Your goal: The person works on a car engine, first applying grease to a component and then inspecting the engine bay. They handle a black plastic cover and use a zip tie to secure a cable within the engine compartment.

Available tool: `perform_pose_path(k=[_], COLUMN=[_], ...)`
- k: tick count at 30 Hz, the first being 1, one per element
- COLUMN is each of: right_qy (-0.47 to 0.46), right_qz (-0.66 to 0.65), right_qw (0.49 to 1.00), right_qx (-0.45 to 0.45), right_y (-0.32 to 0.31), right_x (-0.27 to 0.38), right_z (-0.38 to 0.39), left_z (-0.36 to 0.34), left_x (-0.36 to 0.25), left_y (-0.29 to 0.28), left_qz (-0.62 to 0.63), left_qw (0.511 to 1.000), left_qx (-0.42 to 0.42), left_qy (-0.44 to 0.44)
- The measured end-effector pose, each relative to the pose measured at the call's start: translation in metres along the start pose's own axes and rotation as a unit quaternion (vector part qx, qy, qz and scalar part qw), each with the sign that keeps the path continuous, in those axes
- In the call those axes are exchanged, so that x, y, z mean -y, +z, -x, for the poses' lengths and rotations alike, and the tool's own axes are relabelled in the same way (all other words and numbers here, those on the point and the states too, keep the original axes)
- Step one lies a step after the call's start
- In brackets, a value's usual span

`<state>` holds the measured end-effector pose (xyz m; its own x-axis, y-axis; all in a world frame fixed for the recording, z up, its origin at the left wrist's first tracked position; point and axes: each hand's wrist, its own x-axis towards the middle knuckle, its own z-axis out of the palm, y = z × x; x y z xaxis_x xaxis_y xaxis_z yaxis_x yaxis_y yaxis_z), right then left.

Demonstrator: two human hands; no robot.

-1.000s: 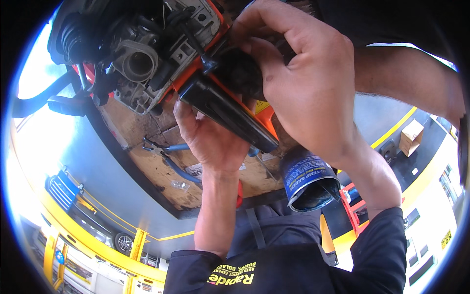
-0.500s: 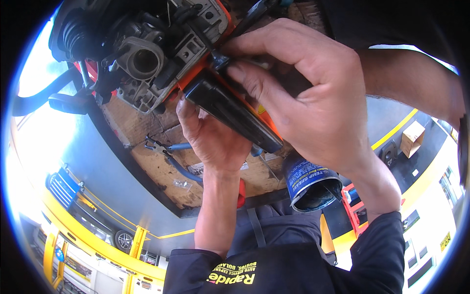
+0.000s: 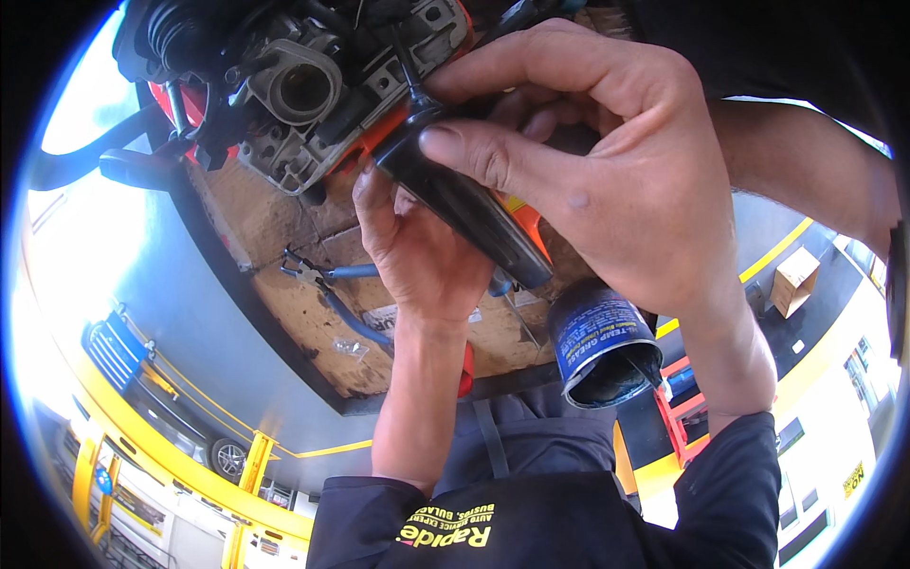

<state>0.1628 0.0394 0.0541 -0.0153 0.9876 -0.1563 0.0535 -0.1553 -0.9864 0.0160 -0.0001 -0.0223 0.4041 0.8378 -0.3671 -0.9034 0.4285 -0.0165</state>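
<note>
Over the brown worktop (image 3: 275, 303), the left hand (image 3: 427, 261) cups the near end of the black casing (image 3: 479, 218) on the machine (image 3: 313, 95), but its fingers vanish behind, so I can't tell how tightly they close. The right hand (image 3: 607, 180) brings thumb and forefinger narrowly about the flared end of a thin black rod (image 3: 410, 71), the actual grip unclear from here; the machine's far side is dark and cut off above.
</note>
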Motion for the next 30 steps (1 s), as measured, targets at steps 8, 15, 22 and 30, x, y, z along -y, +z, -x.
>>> perform_pose_path(k=[8, 15, 22, 30], right_qy=[-0.023, -0.04, -0.192, -0.176], right_qz=[-0.018, 0.049, 0.249, 0.218], right_qw=[1.0, 0.998, 0.949, 0.96], right_qx=[-0.008, -0.023, -0.036, -0.013], right_y=[0.003, -0.005, 0.0, 0.0], right_x=[-0.006, -0.01, -0.003, -0.001], right_z=[-0.001, -0.001, -0.005, -0.007], left_z=[0.0, 0.001, -0.001, -0.002], left_x=[0.002, -0.006, -0.002, -0.001], left_y=[0.007, -0.011, -0.007, -0.009], left_qz=[-0.067, 0.0, 0.022, 0.013], left_qw=[0.995, 1.0, 0.999, 0.999], left_qx=[-0.065, 0.023, 0.023, 0.023], left_qy=[0.027, 0.005, 0.014, 0.028])
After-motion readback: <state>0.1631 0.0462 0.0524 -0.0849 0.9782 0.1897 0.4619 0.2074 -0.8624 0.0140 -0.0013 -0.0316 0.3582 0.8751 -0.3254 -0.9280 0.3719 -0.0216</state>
